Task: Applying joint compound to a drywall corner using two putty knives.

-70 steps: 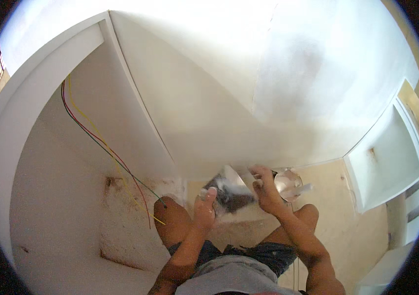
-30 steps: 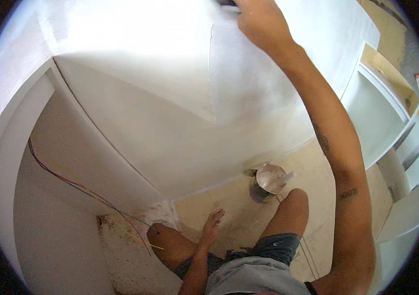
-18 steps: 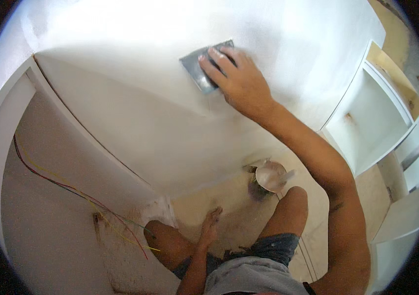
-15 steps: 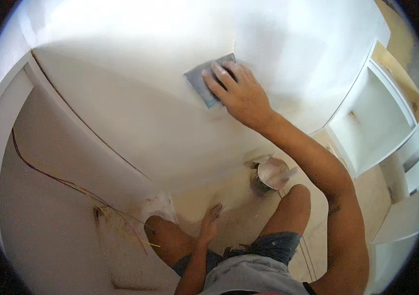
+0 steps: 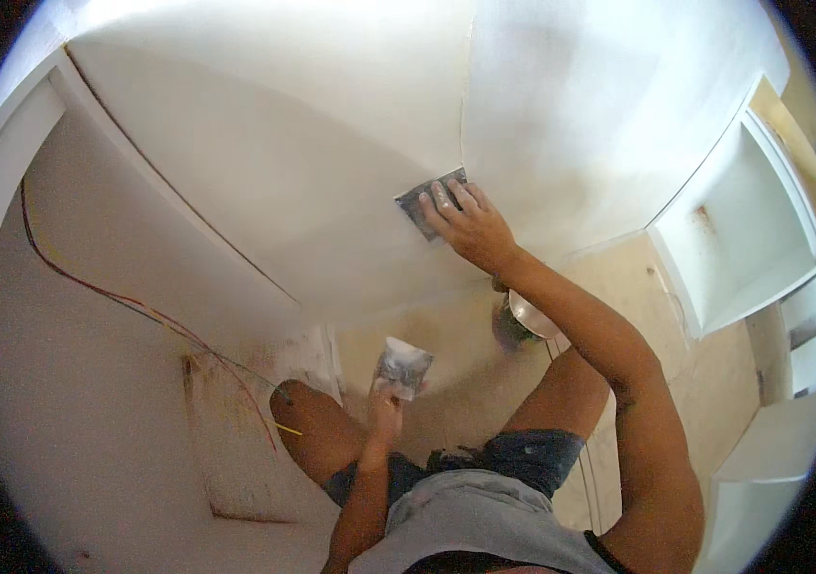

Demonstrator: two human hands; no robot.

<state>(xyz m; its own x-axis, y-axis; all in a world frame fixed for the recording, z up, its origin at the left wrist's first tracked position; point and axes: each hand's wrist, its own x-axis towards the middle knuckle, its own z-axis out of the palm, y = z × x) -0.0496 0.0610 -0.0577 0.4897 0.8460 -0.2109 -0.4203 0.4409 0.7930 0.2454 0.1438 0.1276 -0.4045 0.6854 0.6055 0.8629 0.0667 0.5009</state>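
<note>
My right hand [image 5: 473,227] is closed on a dark, thin, flat spreader blade [image 5: 417,212]. Its fingers lie across the face of the blade, which is against the white wall panel [image 5: 312,163] at the lower end of a thin vertical seam. Between my knees, lower left, my left hand [image 5: 386,404] grips a broad putty knife [image 5: 406,362] by its lower end. Whitish paste smears the knife's blade. A round bucket [image 5: 534,318] of pale paste stands on the floor beyond my right knee, partly covered by my right forearm.
Loose red, dark and yellow wires [image 5: 154,316] hang inside the recess at left, reaching my left knee. A white open cabinet box [image 5: 743,230] stands at right, with more white panels [image 5: 781,430] nearer me. Thin cables [image 5: 588,478] run over the floor beside my right leg.
My right hand has drawn the spreader blade down the wall along the seam. My left hand has risen and turned, bringing the putty knife's pasted face into view. The whole view has shifted a little.
</note>
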